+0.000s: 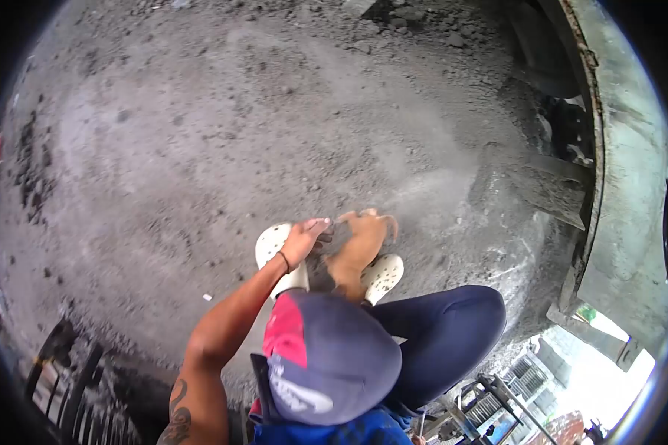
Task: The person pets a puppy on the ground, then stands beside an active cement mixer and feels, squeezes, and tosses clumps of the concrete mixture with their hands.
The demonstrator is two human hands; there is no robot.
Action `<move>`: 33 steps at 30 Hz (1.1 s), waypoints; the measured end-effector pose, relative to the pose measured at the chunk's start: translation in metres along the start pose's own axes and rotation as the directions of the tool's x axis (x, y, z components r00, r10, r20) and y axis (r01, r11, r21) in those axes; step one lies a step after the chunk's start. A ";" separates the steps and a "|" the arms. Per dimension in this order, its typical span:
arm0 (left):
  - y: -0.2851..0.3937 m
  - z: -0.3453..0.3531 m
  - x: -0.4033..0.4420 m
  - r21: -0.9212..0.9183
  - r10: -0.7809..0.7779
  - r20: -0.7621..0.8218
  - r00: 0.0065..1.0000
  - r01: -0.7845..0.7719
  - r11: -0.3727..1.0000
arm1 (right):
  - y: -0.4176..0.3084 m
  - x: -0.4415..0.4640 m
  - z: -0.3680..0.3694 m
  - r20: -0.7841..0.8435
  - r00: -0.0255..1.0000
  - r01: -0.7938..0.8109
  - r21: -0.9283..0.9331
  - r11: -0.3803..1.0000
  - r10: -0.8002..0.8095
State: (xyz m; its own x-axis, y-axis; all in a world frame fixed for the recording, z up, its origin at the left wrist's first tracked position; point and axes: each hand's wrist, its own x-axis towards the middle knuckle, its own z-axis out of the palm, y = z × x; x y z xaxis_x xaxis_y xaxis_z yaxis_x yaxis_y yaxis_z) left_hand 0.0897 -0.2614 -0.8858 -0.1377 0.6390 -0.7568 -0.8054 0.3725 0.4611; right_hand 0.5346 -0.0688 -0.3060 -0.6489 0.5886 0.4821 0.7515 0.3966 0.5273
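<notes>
My left hand (306,239) reaches down in front of my left shoe, palm side toward a small brown puppy (360,248). Its fingers are partly bent and apart, with nothing visible in them; whether a fingertip touches the puppy, I cannot tell. The puppy is on the dusty ground between my feet, seen from above, its rear part close to my legs. A white clog with holes (273,243) is on my left foot, and another white clog (384,277) sits to the puppy's right. My right hand does not show.
Loose grey dirt (200,148) with small stones spreads ahead. Along the right runs a metal structure (631,185) with a projecting plate (542,182). Dark metal bars (74,386) stand at lower left; racks and clutter (490,408) lie at lower right. My bent knees (453,334) fill the bottom middle.
</notes>
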 end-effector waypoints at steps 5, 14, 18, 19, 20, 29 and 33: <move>-0.003 0.028 0.033 0.057 0.111 0.193 0.975 -0.124 0.991 | -0.027 -0.053 -0.003 0.042 0.993 -0.107 -0.040 0.993 0.109; -0.010 0.031 0.021 0.150 -0.028 0.162 0.986 0.003 0.989 | -0.052 -0.100 0.023 0.043 0.973 -0.221 -0.092 0.971 0.226; -0.015 0.031 0.042 0.140 0.011 0.289 0.957 -0.054 0.989 | -0.068 -0.112 0.044 0.044 0.970 -0.235 -0.103 0.967 0.240; -0.009 0.034 0.045 0.191 0.004 0.335 0.942 -0.072 0.979 | -0.073 -0.115 0.049 0.050 0.968 -0.239 -0.099 0.966 0.245; -0.011 0.036 0.050 0.187 0.012 0.341 0.940 -0.080 0.979 | -0.077 -0.119 0.051 0.060 0.966 -0.246 -0.100 0.964 0.253; -0.022 0.052 0.074 0.413 -0.027 0.411 0.911 -0.160 0.896 | -0.105 -0.157 0.073 0.165 0.904 -0.385 -0.094 0.918 0.395; 0.015 0.061 0.079 0.254 -0.035 0.432 0.901 -0.085 0.964 | -0.096 -0.148 0.069 0.166 0.892 -0.407 -0.114 0.907 0.421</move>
State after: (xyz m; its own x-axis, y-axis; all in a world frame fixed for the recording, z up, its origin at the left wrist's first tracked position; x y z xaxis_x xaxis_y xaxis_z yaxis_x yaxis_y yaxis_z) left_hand 0.1018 -0.1647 -0.9101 0.1530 0.8539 -0.4975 -0.6180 0.4755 0.6261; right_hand 0.5667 -0.1453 -0.4759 -0.2429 0.8085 0.5361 0.9315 0.0402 0.3615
